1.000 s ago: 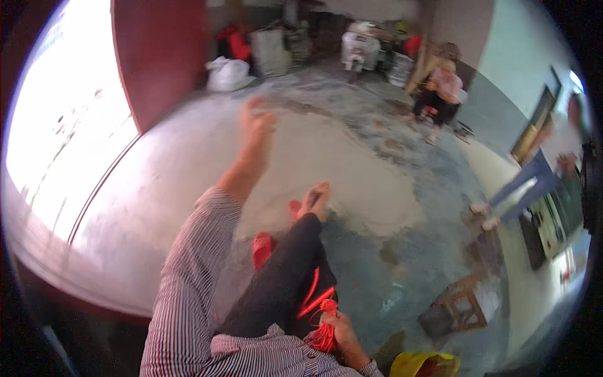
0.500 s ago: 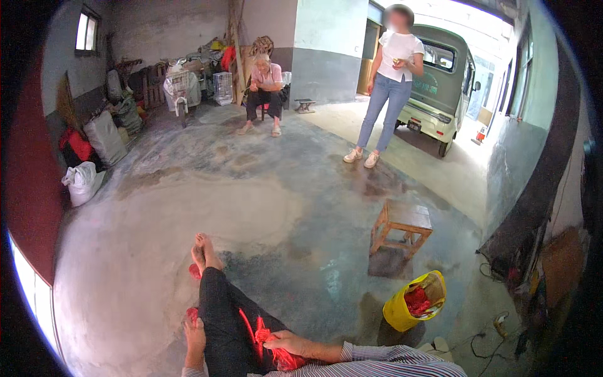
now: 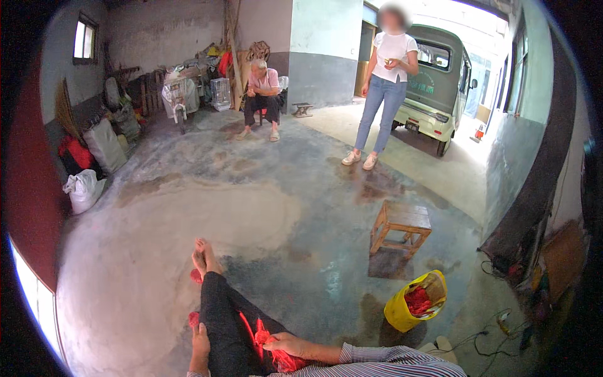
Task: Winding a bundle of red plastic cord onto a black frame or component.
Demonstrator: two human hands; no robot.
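Observation:
My left hand [image 3: 200, 343] is at the left side of my outstretched, black-trousered legs [image 3: 221, 320]. Its fingers are closed at a small rounded red piece [image 3: 194, 319], whose exact kind I cannot make out. Over my lap, my right hand [image 3: 287, 345] grips a bundle of bright red strands [image 3: 261, 339]. Some strands stand up toward my knees, and a looser red mass spreads below the palm. A second red piece [image 3: 196, 276] shows beside my ankle, under my bare feet [image 3: 202, 254].
A yellow container [image 3: 402, 309] with red material inside stands at my right, near a wooden stool [image 3: 401, 225]. Cables [image 3: 493, 342] lie on the floor at far right. Ahead, one person [image 3: 262, 91] sits and another [image 3: 388, 88] stands before a small vehicle [image 3: 433, 81]. Sacks [image 3: 83, 188] line the left wall.
My left hand has shifted slightly, still beside the red piece. My right hand keeps its grip on the strands. The seated person's head has turned to the left.

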